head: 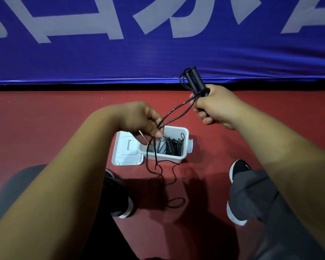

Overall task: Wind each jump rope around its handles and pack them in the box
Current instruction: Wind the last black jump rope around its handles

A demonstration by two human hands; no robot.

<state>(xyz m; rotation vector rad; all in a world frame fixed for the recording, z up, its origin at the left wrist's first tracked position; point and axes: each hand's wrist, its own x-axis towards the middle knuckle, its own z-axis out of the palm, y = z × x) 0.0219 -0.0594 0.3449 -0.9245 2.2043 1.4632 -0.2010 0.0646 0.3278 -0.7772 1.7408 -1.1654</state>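
**Head view: jump rope held above an open box**

Head camera looks down at a person crouched over a red floor. The right hand sits at about 1 o'clock from the box. Its grip is clenched round two black handles held side by side, their free ends pointing toward 11 o'clock. A few turns of thin black cord circle the handles just above the fist.

From there two strands of cord run down toward 8 o'clock to the left hand. Its grip pinches them between thumb and fingertips, right over the box's 10 o'clock corner. Below this hand the cord hangs loose. It trails across the front of the box and lies in slack loops on the floor at 6 o'clock, between the shoes.

The white box stands open on the floor, with several wound ropes, black and grey, packed inside. Its lid lies flat on the floor, touching the box at 9 o'clock. A blue banner with pale lettering fills the far side at 12 o'clock.
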